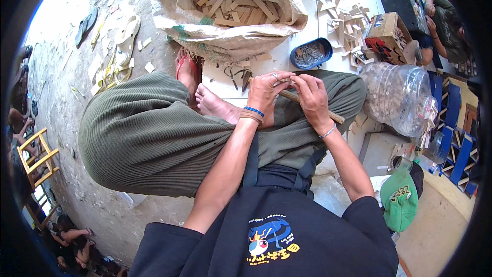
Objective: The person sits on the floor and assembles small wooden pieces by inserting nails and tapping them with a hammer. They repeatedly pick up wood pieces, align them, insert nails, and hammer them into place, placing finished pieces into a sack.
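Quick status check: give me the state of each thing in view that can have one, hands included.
left hand: closed on the wooden stick, thumb and fingers pinching near its upper end
right hand: closed on the same stick
wooden stick: held tilted over the lap, lower end free
sack: open, holding wooden slats
blue bowl: upright, holding small metal pieces
clear plastic jug: lying on its side
green cap: lying on the floor

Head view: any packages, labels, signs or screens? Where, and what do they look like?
Woven sack: top centre, open, beige, full of wood offcuts.
Cardboard box: upper right, brown with a red and black printed side.
Clear plastic jug: right, lying on its side.
Apron emblem: bottom centre, blue, yellow and red on black.
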`<state>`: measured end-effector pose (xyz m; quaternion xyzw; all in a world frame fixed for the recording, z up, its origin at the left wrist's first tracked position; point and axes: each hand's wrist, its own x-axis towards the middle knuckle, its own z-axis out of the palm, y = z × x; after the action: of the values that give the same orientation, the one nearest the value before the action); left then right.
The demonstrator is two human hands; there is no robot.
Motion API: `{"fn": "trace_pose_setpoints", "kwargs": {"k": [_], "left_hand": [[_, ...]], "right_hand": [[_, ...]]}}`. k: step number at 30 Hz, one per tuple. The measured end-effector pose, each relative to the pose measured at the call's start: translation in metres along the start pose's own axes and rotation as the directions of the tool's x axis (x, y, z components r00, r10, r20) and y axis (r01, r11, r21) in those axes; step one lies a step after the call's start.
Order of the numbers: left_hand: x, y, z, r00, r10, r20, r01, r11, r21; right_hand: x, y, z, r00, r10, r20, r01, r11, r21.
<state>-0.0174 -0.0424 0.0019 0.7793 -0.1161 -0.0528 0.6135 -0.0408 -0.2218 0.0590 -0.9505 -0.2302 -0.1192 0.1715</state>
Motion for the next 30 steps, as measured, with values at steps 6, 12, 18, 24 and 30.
{"fn": "trace_pose_setpoints", "kwargs": {"k": [6, 12, 18, 24, 30], "left_hand": [[0.000, 0.000, 0.002, 1.000, 0.001, -0.022, -0.001, 1.000, 0.009], [-0.001, 0.001, 0.001, 1.000, -0.024, -0.019, 0.024, 1.000, -0.005], [0.002, 0.004, 0.000, 1.000, 0.010, -0.023, -0.010, 1.000, 0.008], [0.001, 0.004, -0.001, 1.000, -0.002, -0.020, 0.002, 1.000, -0.005], [0.002, 0.008, -0.002, 0.999, 0.010, -0.034, -0.011, 0.999, -0.031]], "right_hand": [[-0.001, 0.000, -0.001, 1.000, 0.003, -0.011, -0.003, 1.000, 0.007], [0.000, 0.003, -0.004, 0.991, 0.124, -0.044, -0.120, 0.990, 0.075], [0.005, 0.019, -0.002, 0.817, 0.509, 0.269, -0.576, 0.702, 0.419], [0.005, 0.020, 0.001, 0.748, 0.552, 0.368, -0.662, 0.581, 0.474], [0.007, 0.022, -0.001, 0.734, 0.549, 0.400, -0.679, 0.571, 0.461]]}}
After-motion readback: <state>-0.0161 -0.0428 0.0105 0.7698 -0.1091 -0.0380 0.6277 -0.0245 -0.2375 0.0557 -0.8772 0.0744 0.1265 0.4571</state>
